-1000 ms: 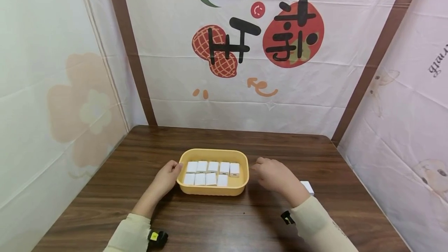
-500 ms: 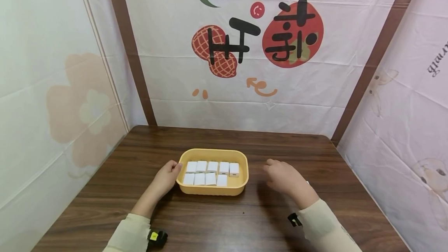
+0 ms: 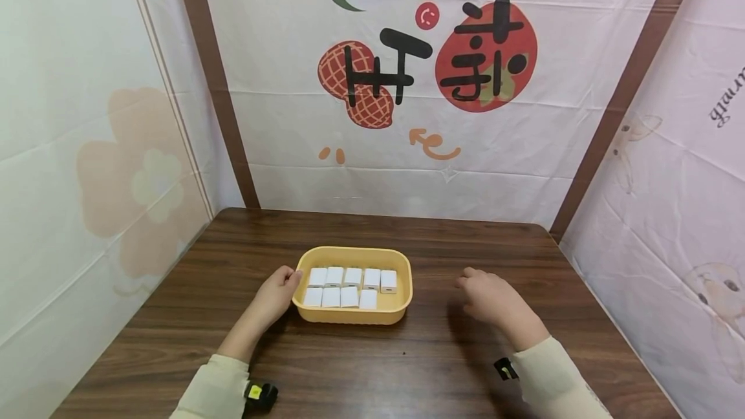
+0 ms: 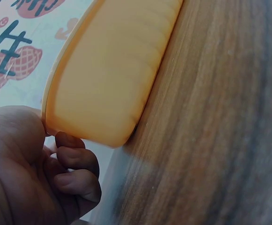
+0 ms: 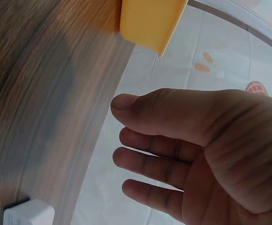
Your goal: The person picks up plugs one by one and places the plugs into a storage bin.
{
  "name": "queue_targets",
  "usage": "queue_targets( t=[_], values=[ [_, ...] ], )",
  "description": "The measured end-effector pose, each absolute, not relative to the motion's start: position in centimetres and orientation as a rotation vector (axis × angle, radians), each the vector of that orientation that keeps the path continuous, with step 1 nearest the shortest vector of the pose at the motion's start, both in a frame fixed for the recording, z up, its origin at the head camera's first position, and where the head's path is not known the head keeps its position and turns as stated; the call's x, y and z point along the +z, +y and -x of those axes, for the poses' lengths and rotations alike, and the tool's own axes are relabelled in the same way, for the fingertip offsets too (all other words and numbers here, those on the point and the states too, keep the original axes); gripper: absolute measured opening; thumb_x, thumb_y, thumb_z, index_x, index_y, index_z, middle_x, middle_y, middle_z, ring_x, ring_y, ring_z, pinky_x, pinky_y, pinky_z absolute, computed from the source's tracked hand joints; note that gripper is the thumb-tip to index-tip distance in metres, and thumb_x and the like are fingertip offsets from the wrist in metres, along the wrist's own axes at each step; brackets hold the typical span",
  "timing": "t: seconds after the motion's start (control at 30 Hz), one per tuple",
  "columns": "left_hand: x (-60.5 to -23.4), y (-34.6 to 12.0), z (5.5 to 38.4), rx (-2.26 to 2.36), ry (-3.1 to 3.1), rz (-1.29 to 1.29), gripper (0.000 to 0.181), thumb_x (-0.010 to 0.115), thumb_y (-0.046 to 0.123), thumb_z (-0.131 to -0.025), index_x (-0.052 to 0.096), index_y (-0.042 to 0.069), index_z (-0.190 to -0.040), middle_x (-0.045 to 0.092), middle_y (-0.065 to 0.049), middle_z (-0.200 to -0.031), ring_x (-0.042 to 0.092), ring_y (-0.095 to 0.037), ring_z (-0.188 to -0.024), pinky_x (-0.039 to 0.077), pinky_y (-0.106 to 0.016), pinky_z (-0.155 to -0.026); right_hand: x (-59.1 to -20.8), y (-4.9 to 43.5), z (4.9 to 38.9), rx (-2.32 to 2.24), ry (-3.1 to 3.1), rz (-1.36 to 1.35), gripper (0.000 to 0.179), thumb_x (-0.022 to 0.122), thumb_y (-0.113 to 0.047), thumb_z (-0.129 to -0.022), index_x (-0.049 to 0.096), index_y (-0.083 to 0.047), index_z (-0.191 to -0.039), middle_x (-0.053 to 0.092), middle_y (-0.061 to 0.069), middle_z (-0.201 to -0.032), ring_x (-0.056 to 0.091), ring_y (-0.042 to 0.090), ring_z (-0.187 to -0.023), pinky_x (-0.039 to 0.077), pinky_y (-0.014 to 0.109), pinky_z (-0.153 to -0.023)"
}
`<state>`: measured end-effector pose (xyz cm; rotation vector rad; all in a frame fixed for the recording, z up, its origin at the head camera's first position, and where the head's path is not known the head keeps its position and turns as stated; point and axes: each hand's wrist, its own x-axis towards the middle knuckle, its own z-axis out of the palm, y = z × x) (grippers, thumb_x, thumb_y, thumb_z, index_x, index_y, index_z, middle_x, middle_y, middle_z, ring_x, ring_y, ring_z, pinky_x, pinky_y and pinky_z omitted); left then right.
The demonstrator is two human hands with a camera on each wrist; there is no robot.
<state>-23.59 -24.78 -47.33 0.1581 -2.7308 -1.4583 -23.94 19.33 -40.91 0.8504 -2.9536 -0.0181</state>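
Observation:
A yellow plastic tray stands on the dark wooden table, with two rows of small white charger blocks in it. Some of the blocks show a dark port slot. My left hand pinches the tray's left rim between thumb and bent fingers, which the left wrist view shows from outside the wall. To the right of the tray, my right hand is over the table, its thumb and fingers extended with nothing between them. One more white block lies on the table near it in the right wrist view; the head view hides this block.
The brown table has rounded far corners. Printed white curtains hang behind it and on both sides. A black strap device sits at the left cuff, another at the right cuff.
My right hand has moved away from the tray to the right, covering the loose white block in the head view. The left hand and the tray have stayed in place.

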Motion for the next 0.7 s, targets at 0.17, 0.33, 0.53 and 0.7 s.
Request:
queue_targets(
  t=[0.17,0.33,0.53,0.7],
  values=[
    [-47.2,-24.8,23.6,-1.462,-2.733,-0.152,0.034,0.046,0.038,-0.110,0.054,0.005,-0.104,0.051,-0.007,-0.081,0.050,-0.020,-0.071,0.042,-0.031,-0.061,-40.9,20.2,23.9,-0.019,-2.954,-0.820,0.036,0.084,-0.006,-0.080,0.072,-0.003,-0.113,0.063,0.010,-0.104,0.066,0.027,-0.085,0.057,0.044,-0.074],
    [-47.3,-24.8,23.5,-1.455,-2.733,-0.159,0.035,0.045,0.039,-0.110,0.054,0.005,-0.105,0.051,-0.007,-0.082,0.050,-0.020,-0.073,0.042,-0.031,-0.063,-41.1,20.9,23.9,-0.020,-2.977,-0.793,0.040,0.085,-0.007,-0.079,0.072,-0.002,-0.116,0.064,0.011,-0.108,0.067,0.028,-0.088,0.057,0.045,-0.075],
    [-47.3,-24.8,23.6,-1.457,-2.739,-0.157,0.036,0.044,0.039,-0.110,0.054,0.005,-0.105,0.052,-0.008,-0.083,0.051,-0.021,-0.073,0.043,-0.032,-0.063,-41.4,21.9,23.7,-0.011,-3.000,-0.762,0.041,0.085,-0.006,-0.079,0.071,0.000,-0.118,0.064,0.012,-0.108,0.067,0.029,-0.089,0.057,0.046,-0.076],
    [-47.4,-24.9,23.7,-1.464,-2.737,-0.155,0.036,0.045,0.039,-0.110,0.054,0.005,-0.105,0.052,-0.008,-0.083,0.051,-0.021,-0.073,0.042,-0.032,-0.063,-41.4,22.8,23.6,-0.038,-3.025,-0.724,0.041,0.083,-0.005,-0.077,0.071,0.000,-0.116,0.063,0.014,-0.109,0.067,0.031,-0.090,0.056,0.048,-0.076]
  ],
)
